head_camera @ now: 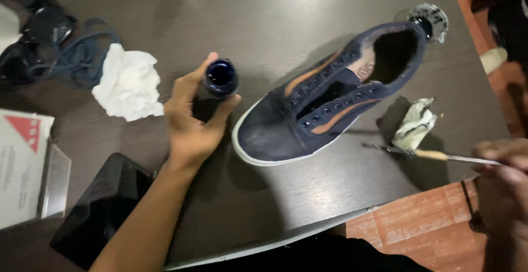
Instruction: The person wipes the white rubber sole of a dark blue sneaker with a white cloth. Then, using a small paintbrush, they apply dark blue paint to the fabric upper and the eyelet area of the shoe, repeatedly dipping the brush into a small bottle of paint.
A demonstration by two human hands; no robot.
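A small dark blue bottle (221,78), open at the top, is held upright by the left hand (191,123), its grip closed around the bottle body, above the dark counter (286,8). Just beside it a navy laceless shoe (324,104) with orange stripes lies on the counter. A thin brush (434,155) is pinched in the grip of the right hand (503,167) at the counter edge. A white box (19,167) bearing a red triangle is located at far left, near crumpled white tissue (129,82).

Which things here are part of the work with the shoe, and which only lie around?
In use: left hand holding small dark bottle; right hand holding thin brush; navy shoe.

Lying about: white tissue, blue laces, black tablet, crumpled rag.
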